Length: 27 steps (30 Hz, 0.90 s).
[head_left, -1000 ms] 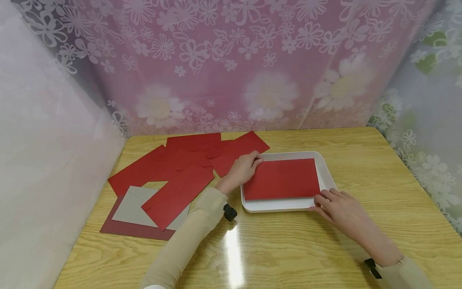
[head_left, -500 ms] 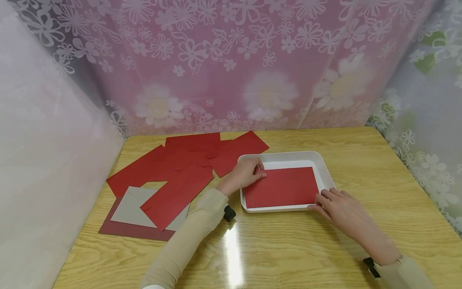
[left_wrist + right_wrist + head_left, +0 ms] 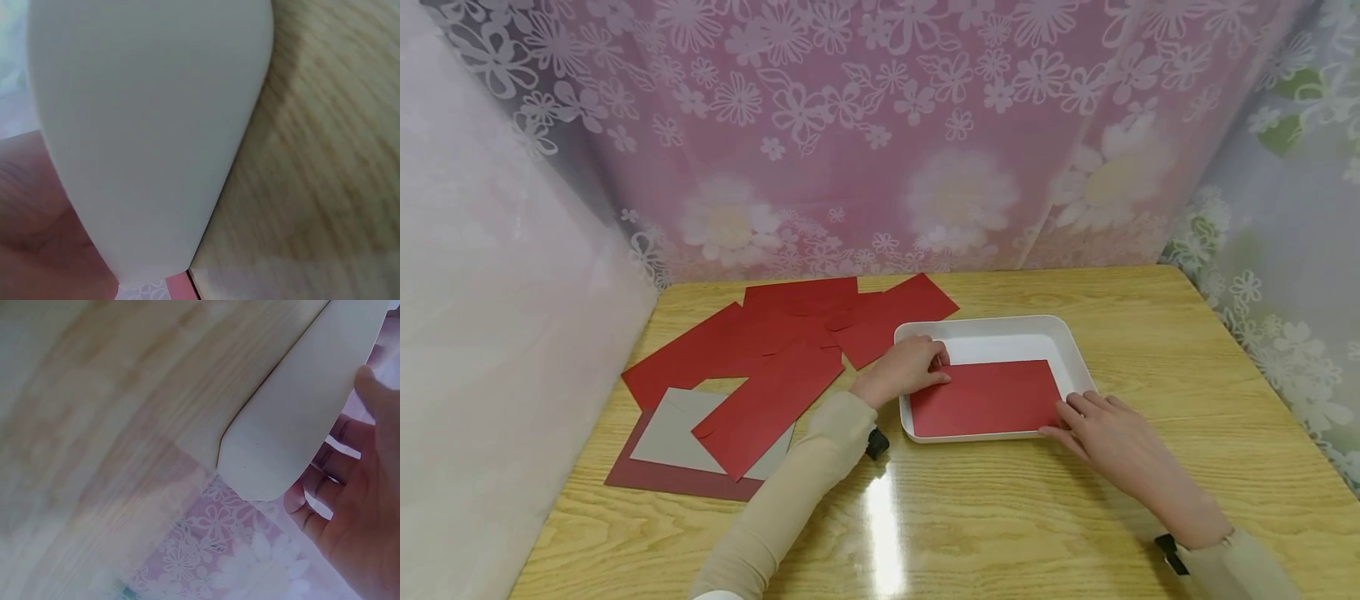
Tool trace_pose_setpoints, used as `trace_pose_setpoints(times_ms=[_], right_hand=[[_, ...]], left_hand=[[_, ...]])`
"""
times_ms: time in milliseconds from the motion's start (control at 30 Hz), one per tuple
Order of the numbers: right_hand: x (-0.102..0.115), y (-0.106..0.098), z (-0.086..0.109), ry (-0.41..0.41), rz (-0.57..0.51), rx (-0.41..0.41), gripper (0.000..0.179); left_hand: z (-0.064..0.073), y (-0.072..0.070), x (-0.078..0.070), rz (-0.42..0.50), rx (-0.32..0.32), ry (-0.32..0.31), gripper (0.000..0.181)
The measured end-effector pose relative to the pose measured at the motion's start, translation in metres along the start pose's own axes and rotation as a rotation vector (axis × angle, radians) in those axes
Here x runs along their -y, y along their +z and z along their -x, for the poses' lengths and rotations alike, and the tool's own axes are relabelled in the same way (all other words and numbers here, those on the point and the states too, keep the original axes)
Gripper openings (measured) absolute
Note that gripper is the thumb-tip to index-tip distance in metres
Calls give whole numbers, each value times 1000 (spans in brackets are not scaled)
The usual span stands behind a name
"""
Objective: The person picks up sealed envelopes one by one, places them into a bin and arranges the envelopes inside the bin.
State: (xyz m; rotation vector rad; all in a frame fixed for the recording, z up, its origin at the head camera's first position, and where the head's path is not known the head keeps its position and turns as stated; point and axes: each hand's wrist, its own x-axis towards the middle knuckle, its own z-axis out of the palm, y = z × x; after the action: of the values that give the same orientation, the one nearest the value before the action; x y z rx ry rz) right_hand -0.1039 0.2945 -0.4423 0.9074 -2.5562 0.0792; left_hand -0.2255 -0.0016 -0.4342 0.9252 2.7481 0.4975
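Lying in white tray (image 3: 1000,344): red envelope (image 3: 988,400) | left hand (image 3: 906,367) touching, can't tell if pinching | right hand (image 3: 1108,433) gripping tray rim

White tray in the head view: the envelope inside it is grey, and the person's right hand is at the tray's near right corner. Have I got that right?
Not quite: the envelope in the white tray is red, not grey, as the head view shows. The right hand is indeed at the tray's near right corner.
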Motion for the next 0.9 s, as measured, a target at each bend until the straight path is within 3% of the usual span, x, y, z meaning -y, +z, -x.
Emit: trace_pose_setpoints(times_ms=[200,467,900], right_hand=[[1,0,0,-5,-18,49,44],[2,-2,3,-10,-15,66,20],[-3,0,7,-12,-4,0,42]], left_hand=[[0,1,1,-1,-9,8,23],[0,0,2,14,-17,11,21],[-1,0,3,40,-15,13,18]])
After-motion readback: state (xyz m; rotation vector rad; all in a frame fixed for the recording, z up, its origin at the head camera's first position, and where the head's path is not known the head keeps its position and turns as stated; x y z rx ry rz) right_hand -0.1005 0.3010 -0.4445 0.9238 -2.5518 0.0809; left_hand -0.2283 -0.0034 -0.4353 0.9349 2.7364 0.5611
